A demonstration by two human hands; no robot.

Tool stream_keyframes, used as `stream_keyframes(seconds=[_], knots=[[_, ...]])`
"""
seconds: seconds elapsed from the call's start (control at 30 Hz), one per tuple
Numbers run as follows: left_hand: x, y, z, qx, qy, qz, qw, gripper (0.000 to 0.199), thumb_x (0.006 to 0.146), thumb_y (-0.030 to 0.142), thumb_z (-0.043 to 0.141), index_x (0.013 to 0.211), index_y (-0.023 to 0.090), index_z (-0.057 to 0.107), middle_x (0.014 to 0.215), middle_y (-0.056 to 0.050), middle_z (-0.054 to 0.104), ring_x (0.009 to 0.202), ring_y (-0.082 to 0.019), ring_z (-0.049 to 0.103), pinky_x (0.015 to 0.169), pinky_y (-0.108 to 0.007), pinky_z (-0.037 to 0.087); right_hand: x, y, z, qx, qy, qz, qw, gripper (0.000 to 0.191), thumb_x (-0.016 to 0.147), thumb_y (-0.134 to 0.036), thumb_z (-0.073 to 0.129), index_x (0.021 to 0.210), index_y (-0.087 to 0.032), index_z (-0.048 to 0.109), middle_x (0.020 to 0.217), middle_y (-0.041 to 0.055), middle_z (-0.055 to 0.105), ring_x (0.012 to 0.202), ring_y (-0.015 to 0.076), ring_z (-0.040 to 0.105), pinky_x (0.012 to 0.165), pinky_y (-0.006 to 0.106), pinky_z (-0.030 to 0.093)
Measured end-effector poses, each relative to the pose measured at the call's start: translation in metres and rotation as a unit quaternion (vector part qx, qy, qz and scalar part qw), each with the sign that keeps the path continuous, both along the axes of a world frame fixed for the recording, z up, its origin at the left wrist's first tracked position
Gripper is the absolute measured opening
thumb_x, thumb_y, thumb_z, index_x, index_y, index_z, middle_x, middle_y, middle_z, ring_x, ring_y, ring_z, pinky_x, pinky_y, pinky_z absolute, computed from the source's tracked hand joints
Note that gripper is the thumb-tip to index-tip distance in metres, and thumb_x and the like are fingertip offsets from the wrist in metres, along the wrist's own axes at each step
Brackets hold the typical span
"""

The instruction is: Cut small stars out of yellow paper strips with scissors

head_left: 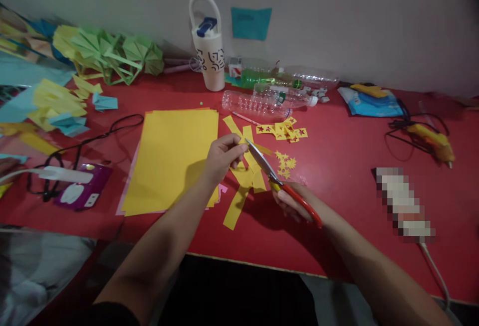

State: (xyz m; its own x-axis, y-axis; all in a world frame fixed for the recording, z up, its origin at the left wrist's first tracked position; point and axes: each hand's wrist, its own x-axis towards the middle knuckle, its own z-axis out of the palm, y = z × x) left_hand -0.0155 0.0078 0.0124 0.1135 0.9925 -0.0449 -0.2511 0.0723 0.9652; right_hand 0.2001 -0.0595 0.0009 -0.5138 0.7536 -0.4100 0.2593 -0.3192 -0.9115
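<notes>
My right hand (292, 201) is closed round the red handles of a pair of scissors (262, 161), whose blades point up and left. My left hand (226, 154) pinches a small piece of yellow paper (243, 141) right at the scissor tips; the fingers hide much of it. Beneath both hands, several yellow paper strips (235, 211) lie loosely crossed on the red table. Small yellow paper stars (286, 164) are heaped just right of the blades. Behind them are yellow strips with star-shaped holes (282, 129). A stack of yellow paper sheets (175, 151) lies left of my left hand.
Plastic bottles (258, 104) lie near the wall beside an upright white tumbler (213, 62). To the right are a yellow glue gun (430, 141), a blue packet (370, 99) and a blurred-out object with a cable. Folded paper shapes (108, 52), a purple box (84, 186) and another person's hand (9, 165) are left.
</notes>
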Motion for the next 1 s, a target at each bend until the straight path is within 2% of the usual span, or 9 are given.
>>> stream_keyframes(seconds=[0.23, 0.43, 0.63, 1.0], knots=[[0.0001, 0.001, -0.0003, -0.003, 0.0, -0.008, 1.0, 0.024, 0.062, 0.027, 0.074, 0.056, 0.018, 0.053, 0.043, 0.008, 0.05, 0.035, -0.002, 0.041, 0.034, -0.014, 0.032, -0.0025, -0.0013, -0.0034, -0.005, 0.007, -0.013, 1.0, 0.055, 0.082, -0.075, 0.053, 0.067, -0.023, 0.042, 0.044, -0.0114, 0.036, 0.031, 0.0043, 0.033, 0.036, 0.021, 0.038], [-0.0001, -0.0001, 0.0006, -0.012, -0.002, -0.001, 1.0, 0.022, 0.062, 0.028, 0.072, 0.057, 0.018, 0.053, 0.043, 0.008, 0.05, 0.034, -0.002, 0.042, 0.033, -0.014, 0.031, -0.006, -0.0028, 0.0002, -0.008, -0.003, -0.019, 1.0, 0.057, 0.08, -0.077, 0.054, 0.063, -0.024, 0.038, 0.043, -0.0107, 0.037, 0.03, 0.0049, 0.034, 0.033, 0.02, 0.034], [0.0011, 0.0002, 0.0004, -0.01, -0.004, -0.003, 1.0, 0.022, 0.062, 0.028, 0.071, 0.057, 0.019, 0.051, 0.043, 0.008, 0.05, 0.034, -0.002, 0.041, 0.033, -0.014, 0.031, -0.0073, -0.0033, 0.0013, -0.01, -0.007, -0.026, 1.0, 0.057, 0.079, -0.076, 0.055, 0.062, -0.024, 0.037, 0.04, -0.0118, 0.035, 0.029, 0.0048, 0.033, 0.035, 0.021, 0.037], [0.0022, -0.0003, 0.001, -0.018, -0.004, -0.008, 1.0, 0.019, 0.062, 0.027, 0.07, 0.056, 0.019, 0.053, 0.042, 0.008, 0.05, 0.034, -0.002, 0.041, 0.033, -0.014, 0.031, -0.0057, -0.0003, -0.0005, -0.002, -0.005, -0.018, 1.0, 0.058, 0.078, -0.078, 0.053, 0.064, -0.024, 0.04, 0.042, -0.0107, 0.039, 0.029, 0.0047, 0.036, 0.032, 0.02, 0.033]])
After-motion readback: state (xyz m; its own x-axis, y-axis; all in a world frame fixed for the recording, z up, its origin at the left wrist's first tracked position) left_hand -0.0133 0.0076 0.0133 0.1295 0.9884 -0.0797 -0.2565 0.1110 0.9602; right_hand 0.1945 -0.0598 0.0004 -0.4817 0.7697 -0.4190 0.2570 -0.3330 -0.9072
